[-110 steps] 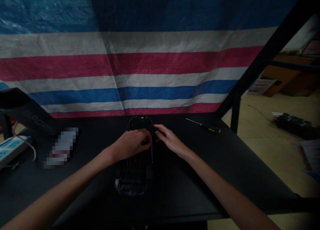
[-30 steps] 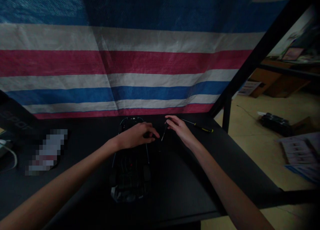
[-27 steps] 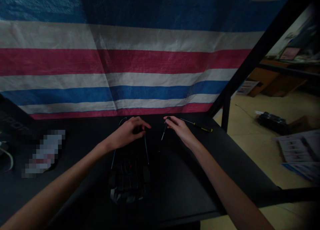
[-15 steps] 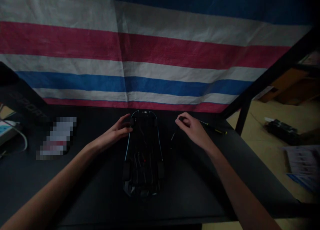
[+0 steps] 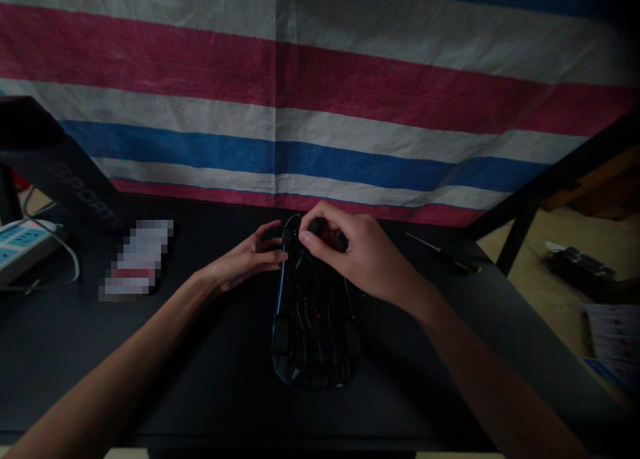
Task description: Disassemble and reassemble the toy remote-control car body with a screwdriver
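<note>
1. Toy car (image 5: 311, 342), one. Dark, underside up by the look of it, long axis running away from the person. Lies mid-way across the black surface (image 5: 195, 386), between the two hands.
2. Left hand (image 5: 250, 256). Grip spread, fingers apart; nothing clamped. Fingertips and thumb at the car's left flank, by the far wheel (image 5: 288, 236); the thumb appears to touch the edge.
3. Right hand (image 5: 357, 249). Grip closed on a dark-handled screwdriver (image 5: 317, 226), above the car's far end. Shaft slants down toward the underside; whether the tip sits in a screw cannot be told in this light.
4. Handling, car (judged). Probably light, stiff plastic; smooth flanks liable to slip, thin blue edging and wheels the likeliest parts to give. Best held by both flanks between the wheels, pressed flat, since a light body may skid or twist.
5. Handling, held tool (judged). Rigid, easily managed; best taken by the thick handle, in line with the shaft.
6. Second screwdriver (image 5: 460, 262), black and yellow. Lies right of the car, well apart from it.
7. Power strip (image 5: 25, 244), pale, with cable. At the left edge.
8. Pixelated pale object (image 5: 143, 252). Left of the left hand; identity unclear.
</note>
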